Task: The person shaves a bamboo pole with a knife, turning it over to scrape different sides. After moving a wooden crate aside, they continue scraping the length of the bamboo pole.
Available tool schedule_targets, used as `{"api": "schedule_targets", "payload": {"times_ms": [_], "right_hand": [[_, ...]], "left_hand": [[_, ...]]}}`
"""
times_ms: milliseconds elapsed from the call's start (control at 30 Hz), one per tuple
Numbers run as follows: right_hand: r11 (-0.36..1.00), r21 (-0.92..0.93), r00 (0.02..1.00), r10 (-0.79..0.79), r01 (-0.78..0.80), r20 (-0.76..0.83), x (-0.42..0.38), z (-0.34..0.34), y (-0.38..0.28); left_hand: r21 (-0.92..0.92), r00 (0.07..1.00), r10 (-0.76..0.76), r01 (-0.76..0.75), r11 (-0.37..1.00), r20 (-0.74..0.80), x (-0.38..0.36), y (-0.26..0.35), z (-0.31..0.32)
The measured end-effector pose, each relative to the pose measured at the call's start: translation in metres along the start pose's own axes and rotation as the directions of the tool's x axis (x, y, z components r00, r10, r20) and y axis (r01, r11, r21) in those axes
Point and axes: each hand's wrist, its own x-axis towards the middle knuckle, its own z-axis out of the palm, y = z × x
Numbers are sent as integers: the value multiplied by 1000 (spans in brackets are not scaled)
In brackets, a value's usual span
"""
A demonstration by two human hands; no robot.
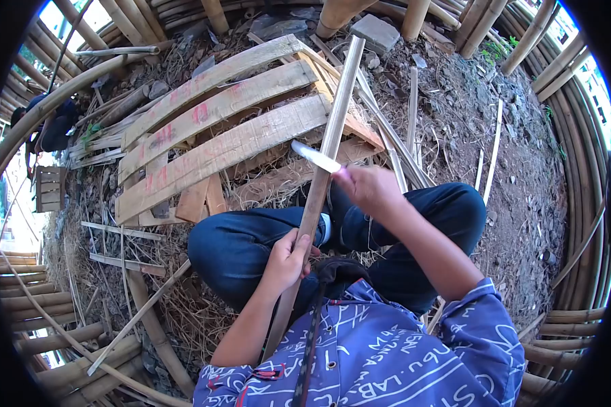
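A long bamboo strip (334,129) slants up from beside my body, across my lap and past the slatted wooden pallet. My left hand (288,261) is wrapped round its lower part, over my thigh. In my right hand (370,188) is a knife (316,157), its handle in my closed fingers. The pale blade lies across the strip, its tip pointing to the upper left. Whether the blade's edge cuts into the strip cannot be made out.
The wooden pallet (217,146) lies in front of my crossed legs. Thin bamboo strips (494,149) and shavings are scattered on the ground. A grey block (375,34) sits at the far side. Bamboo poles (584,176) form walls around, and a dark-clothed person (56,122) is at far left.
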Motion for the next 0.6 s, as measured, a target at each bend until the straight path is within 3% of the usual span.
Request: {"api": "schedule_targets", "payload": {"times_ms": [100, 167, 233, 267, 300, 367, 400, 500, 533, 567, 600], "right_hand": [[997, -45, 991, 52, -58, -127, 28, -16, 13], [998, -37, 997, 43, -45, -64, 28, -24, 6], [985, 12, 986, -170, 170, -4, 2, -14, -13], [976, -139, 954, -124, 167, 274, -5, -19, -23], [977, -136, 952, -121, 165, 283, -1, -16, -12], [994, -16, 994, 106, -107, -38, 22, -14, 26], [985, -39, 985, 168, -170, -45, 37, -30, 29], [997, -59, 998, -53, 52, -23, 19, -18, 26], [993, -56, 986, -93, 101, 141, -2, -22, -1], [964, -203, 909, -75, 171, 410, -9, -24, -15], [987, -117, 950, -73, 114, 305, -6, -17, -1]], "left_hand": [[-43, 999, -32, 33, 999, 17, -2, -7, 0], [-36, 997, -65, 66, 997, 43, -2, -3, -2], [-61, 999, -51, 52, 997, 16, -3, -1, 0], [-88, 999, -50, 49, 995, -13, -4, -1, 1], [-92, 998, -59, 58, 994, -13, -4, -3, 1], [-4, 999, 5, -6, 1000, -34, -5, -7, 0], [-8, 999, 2, -3, 1000, -43, -6, -7, 0], [-74, 999, -18, 16, 997, -30, -9, -2, -5], [-75, 999, -27, 24, 997, -44, -9, -6, -5], [-80, 998, -41, 37, 996, -54, -9, -8, -5], [-83, 998, -46, 42, 996, -47, -7, -9, -5]]}}
